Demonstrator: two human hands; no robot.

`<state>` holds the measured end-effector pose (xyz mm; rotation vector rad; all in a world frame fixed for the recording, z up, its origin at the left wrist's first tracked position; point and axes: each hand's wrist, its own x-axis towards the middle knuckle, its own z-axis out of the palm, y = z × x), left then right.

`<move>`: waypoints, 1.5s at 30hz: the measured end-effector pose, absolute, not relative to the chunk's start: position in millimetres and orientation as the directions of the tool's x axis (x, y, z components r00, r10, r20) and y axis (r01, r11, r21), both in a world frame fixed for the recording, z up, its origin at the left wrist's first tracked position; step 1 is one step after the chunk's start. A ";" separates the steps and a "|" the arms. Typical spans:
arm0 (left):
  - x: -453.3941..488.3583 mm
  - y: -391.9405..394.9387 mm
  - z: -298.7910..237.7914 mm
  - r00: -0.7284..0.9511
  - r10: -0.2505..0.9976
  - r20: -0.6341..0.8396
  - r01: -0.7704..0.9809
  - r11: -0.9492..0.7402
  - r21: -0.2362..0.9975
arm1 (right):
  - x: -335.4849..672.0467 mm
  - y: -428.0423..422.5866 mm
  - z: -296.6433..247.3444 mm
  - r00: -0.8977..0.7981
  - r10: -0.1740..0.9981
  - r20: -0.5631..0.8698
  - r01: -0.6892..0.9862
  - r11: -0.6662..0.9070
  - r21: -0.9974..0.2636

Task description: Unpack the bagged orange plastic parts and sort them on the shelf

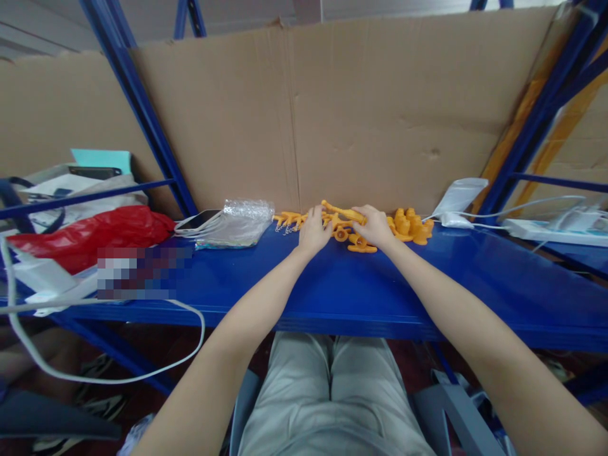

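Both my hands are over a row of orange-yellow plastic pieces at the back of the blue shelf. My left hand [313, 235] lies among them with its fingers stretched forward and the thumb apart. My right hand [375, 228] has its fingers and thumb around the right end of a long, slim yellow plastic piece [339, 210], which slants up to the left. Below it lie yellow pieces with round cups [341, 234]. Left of my left hand are small branched yellow pieces with metal chains [289, 220]. Rounded, lobed yellow pieces [411, 227] stand right of my right hand.
Clear plastic packets [242, 223] and a dark phone-like object lie to the left, near a red plastic bag [104, 234]. A white cable [202, 335] loops over the front edge. Cardboard [380, 114] backs the blue shelf [342, 297]. A power strip [555, 231] sits right.
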<state>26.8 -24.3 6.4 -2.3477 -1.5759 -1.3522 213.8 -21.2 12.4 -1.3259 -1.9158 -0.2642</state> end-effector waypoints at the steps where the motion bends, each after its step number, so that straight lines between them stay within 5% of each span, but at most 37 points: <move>1: 24.2 -23.3 7.0 0.113 0.737 0.666 0.739 -0.511 0.440 | 215.1 -21.9 12.8 -0.188 0.685 0.704 0.877 0.440 -0.195; 8: 15.5 -17.1 8.5 0.106 0.687 0.719 0.621 -0.610 0.491 | 227.9 -22.6 15.0 -0.275 0.553 0.787 0.900 0.435 0.009; 15: 22.0 -27.2 9.8 0.265 0.813 0.518 0.712 -0.527 0.464 | 224.0 -30.0 16.6 -0.371 0.486 0.791 0.874 0.470 0.122; 30: 20.3 -26.8 14.1 0.224 0.866 0.447 0.767 -0.440 0.467 | 218.0 -31.9 16.8 -0.417 0.465 0.781 0.854 0.494 0.162; 45: 13.5 -30.2 21.5 0.111 0.777 0.619 0.766 -0.464 0.445 | 219.4 -32.1 16.8 -0.404 0.505 0.763 0.824 0.563 0.064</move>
